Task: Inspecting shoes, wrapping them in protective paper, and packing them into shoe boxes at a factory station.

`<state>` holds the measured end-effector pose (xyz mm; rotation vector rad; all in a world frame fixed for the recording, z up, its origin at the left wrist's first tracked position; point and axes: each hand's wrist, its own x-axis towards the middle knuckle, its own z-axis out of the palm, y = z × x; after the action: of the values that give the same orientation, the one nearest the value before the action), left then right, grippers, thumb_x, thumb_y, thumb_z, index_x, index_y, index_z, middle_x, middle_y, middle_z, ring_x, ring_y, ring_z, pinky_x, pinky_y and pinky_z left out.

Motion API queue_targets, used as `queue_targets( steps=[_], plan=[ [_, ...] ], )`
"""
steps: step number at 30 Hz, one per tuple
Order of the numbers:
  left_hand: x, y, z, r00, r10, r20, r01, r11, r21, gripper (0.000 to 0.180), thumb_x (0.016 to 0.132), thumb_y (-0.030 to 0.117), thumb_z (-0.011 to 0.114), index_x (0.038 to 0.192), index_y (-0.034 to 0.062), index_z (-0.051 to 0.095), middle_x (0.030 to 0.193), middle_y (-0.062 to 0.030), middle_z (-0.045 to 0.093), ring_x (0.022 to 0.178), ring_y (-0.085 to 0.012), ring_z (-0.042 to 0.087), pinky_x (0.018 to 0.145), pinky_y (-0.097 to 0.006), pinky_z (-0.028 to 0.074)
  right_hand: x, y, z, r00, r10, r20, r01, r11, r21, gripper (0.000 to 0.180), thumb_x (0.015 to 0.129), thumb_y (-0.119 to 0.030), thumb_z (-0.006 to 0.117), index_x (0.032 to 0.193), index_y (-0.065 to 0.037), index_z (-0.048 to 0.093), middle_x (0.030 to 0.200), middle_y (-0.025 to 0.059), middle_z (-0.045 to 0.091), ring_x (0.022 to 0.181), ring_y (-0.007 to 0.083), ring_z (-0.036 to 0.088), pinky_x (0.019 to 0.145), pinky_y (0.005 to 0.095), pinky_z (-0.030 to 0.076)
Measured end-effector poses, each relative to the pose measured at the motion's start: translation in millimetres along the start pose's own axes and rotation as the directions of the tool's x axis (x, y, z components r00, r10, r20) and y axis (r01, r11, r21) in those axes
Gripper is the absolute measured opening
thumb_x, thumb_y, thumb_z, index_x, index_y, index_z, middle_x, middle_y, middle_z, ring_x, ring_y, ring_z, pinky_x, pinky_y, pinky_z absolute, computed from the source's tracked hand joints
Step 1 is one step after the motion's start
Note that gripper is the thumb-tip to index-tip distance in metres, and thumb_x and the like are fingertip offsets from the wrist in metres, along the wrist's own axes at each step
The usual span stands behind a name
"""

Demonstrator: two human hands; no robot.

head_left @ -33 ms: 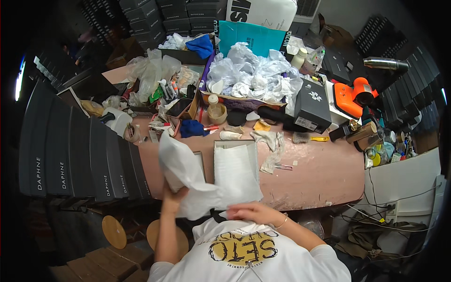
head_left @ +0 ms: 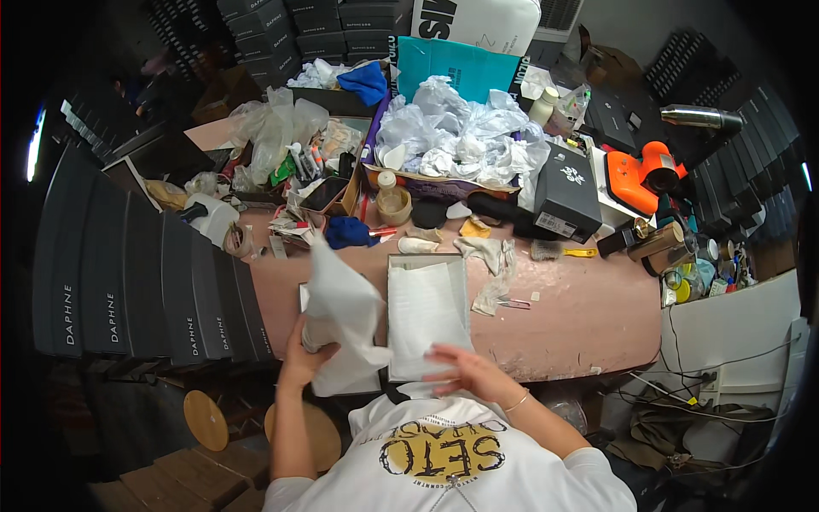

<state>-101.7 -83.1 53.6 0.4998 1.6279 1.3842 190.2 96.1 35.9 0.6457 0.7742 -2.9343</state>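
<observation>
Seen from above, a person in a white printed shirt leans over a cluttered pink tabletop. Nearest the body, the left hand is closed around the lower part of a crumpled sheet of white tissue paper, holding it raised above the near edge of the tabletop. Just beside it, the right hand lies with fingers loosely spread on the near end of an open shoe box, touching the white paper that lines the box; it grips nothing that can be made out. The box lies lengthwise on the tabletop, its near end reaching the edge.

To the left stands a row of dark flat boxes on edge. Past the shoe box lie a blue cloth, a small jar and pale scraps. Farther back, a tray heaped with crumpled white paper sits beside a black box. To the right rest an orange and black tool and several tins. At the far edge stand a teal bag and more stacked dark boxes.
</observation>
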Motion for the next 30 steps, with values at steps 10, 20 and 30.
queue_targets(
  steps=[10,20,30],
  plan=[
    [108,-117,173,0.987,-0.013,0.158,0.061,0.951,-0.303,0.085,0.086,0.012,0.059,0.149,0.0020,0.004,0.150,-0.0163,0.024,0.133,-0.0255,0.034,0.104,-0.034,0.035,52,16,-51,0.762,-0.637,-0.118,-0.085,0.082,-0.993,0.079,0.085,-0.020,0.066,0.145,0.001,0.019,0.113,0.0286,0.056,0.087,0.0345,0.063,0.070,0.0382,0.049],
    [120,-159,191,0.992,-0.107,0.061,0.081,0.940,0.330,0.063,0.082,0.027,0.067,0.131,-0.0038,0.041,0.125,-0.0248,0.052,0.118,-0.0359,0.050,0.099,-0.040,0.039,30,49,-148,0.683,-0.144,-0.716,-0.340,0.805,-0.486,0.039,0.093,-0.029,0.058,0.117,0.001,0.056,0.087,0.0074,0.063,0.071,0.0147,0.060,0.056,0.0320,0.050],
    [143,-211,182,0.981,-0.027,-0.191,0.059,0.985,0.164,0.069,0.082,0.022,0.066,0.138,-0.0037,0.035,0.132,-0.0245,0.048,0.123,-0.0345,0.046,0.102,-0.037,0.037,17,19,-45,0.648,-0.654,0.391,0.163,-0.383,-0.909,0.013,0.090,-0.014,0.061,0.098,-0.003,0.061,0.079,0.0032,0.062,0.072,0.0132,0.058,0.064,0.0291,0.046]
  ],
)
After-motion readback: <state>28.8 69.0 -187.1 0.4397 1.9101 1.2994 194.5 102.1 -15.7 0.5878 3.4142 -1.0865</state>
